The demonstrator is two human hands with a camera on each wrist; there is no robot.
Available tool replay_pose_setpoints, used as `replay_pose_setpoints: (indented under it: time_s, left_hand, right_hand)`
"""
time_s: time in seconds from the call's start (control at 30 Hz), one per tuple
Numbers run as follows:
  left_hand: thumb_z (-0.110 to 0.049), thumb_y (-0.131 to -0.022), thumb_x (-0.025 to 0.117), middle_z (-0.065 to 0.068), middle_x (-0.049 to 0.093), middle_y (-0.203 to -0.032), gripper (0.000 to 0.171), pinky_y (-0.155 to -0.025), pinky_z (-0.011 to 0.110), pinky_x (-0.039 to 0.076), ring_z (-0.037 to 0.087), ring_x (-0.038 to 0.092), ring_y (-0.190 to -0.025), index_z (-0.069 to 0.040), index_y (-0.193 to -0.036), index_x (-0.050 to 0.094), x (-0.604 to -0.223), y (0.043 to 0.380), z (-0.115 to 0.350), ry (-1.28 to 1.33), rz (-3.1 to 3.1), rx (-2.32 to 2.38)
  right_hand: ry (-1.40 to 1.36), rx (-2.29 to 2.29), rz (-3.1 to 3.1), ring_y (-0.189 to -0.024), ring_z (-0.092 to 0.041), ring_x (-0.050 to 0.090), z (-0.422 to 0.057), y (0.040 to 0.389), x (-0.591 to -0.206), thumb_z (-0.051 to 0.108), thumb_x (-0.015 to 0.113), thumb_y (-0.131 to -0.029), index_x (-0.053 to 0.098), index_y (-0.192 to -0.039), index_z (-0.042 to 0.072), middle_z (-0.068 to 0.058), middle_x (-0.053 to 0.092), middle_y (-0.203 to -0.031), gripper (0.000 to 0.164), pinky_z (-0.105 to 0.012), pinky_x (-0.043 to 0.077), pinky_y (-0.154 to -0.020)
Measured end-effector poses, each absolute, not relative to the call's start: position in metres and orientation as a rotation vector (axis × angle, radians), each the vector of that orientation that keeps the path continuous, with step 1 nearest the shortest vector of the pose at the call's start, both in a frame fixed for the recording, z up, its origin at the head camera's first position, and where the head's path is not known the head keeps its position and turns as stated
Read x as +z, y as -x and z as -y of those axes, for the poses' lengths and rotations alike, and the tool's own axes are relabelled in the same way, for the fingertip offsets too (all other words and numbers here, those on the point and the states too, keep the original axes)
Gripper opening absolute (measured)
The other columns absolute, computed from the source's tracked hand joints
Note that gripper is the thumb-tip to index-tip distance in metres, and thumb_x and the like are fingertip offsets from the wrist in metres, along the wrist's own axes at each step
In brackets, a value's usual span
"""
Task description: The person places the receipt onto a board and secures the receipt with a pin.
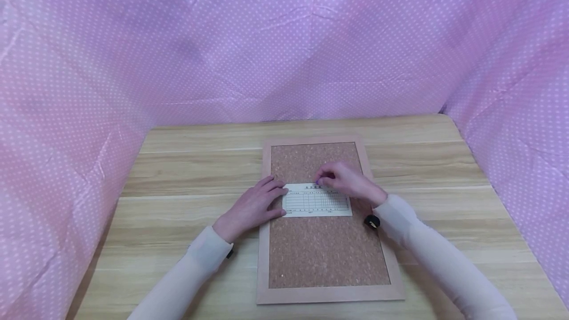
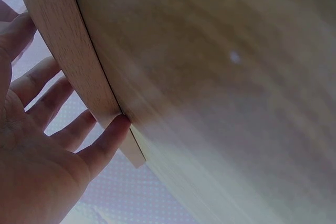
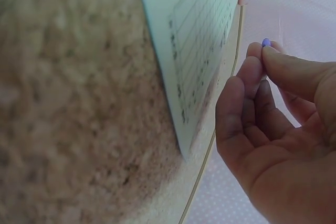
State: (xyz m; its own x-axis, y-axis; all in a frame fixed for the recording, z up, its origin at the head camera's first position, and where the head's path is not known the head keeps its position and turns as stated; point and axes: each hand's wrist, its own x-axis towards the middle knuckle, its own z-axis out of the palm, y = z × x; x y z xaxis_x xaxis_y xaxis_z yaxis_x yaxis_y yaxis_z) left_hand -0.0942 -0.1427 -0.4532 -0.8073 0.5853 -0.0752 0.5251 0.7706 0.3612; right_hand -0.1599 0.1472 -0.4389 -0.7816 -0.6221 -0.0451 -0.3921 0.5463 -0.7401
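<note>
A cork board [image 1: 329, 253] with a pale wooden frame lies on the table. Across its middle is a white printed form [image 1: 295, 202] with a ruled grid. My left hand [image 1: 253, 206] rests at the form's left edge, fingers spread over the frame and fingertips on the paper. Seen from below in the left wrist view, the left fingers [image 2: 105, 142] reach over the wooden frame [image 2: 79, 51]. Thumb and index finger of my right hand [image 1: 348, 180] pinch a small purple push pin [image 3: 266, 42] at the form's top edge; its point is hidden.
The light wood-grain table [image 1: 200, 162] extends around the board. Pink polka-dot cloth [image 1: 266, 53] hangs behind it and at both sides. A small round black object [image 1: 372, 221] is below the right wrist, by the frame's right side.
</note>
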Motion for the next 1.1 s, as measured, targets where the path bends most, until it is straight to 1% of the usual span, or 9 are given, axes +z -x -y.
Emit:
replay_pose_setpoints:
  time_s: [0.33,0.5,0.7,1.1]
  left_hand:
    - [-0.038,-0.094,0.077,0.011,0.054,-0.151,0.057,-0.108,0.059,0.044,0.038,0.036,-0.149,-0.006,-0.139,0.064,-0.455,0.095,0.143,-0.882,-2.786,0.476]
    - [-0.038,-0.094,0.077,0.011,0.053,-0.152,0.057,-0.108,0.060,0.045,0.038,0.035,-0.149,-0.006,-0.140,0.064,-0.454,0.095,0.142,-0.876,-2.776,0.484]
    - [-0.037,-0.094,0.077,0.011,0.054,-0.151,0.057,-0.108,0.060,0.044,0.038,0.036,-0.149,-0.006,-0.140,0.064,-0.454,0.095,0.142,-0.881,-2.780,0.486]
    - [-0.038,-0.094,0.077,0.011,0.053,-0.151,0.057,-0.108,0.060,0.045,0.037,0.035,-0.150,-0.007,-0.139,0.064,-0.455,0.095,0.143,-0.873,-2.783,0.490]
  right_hand:
    - [0.853,-1.048,-2.459,-0.091,-0.014,0.065,-0.144,0.164,-0.444,0.004,0.068,-0.097,0.079,-0.100,0.010,0.002,0.075,-0.097,0.012,-0.037,0.050,-0.083]
    - [0.822,-1.028,-2.437,-0.087,-0.013,0.065,-0.142,0.167,-0.445,0.003,0.067,-0.097,0.079,-0.098,0.010,0.003,0.075,-0.094,0.014,-0.036,0.050,-0.081]
    - [0.780,-0.970,-2.439,-0.083,-0.012,0.062,-0.139,0.169,-0.444,0.006,0.068,-0.098,0.079,-0.098,0.012,0.005,0.074,-0.090,0.013,-0.035,0.050,-0.080]
    - [0.707,-0.910,-2.439,-0.083,-0.014,0.062,-0.134,0.171,-0.441,0.010,0.069,-0.098,0.080,-0.098,0.014,0.004,0.074,-0.093,0.012,-0.034,0.049,-0.078]
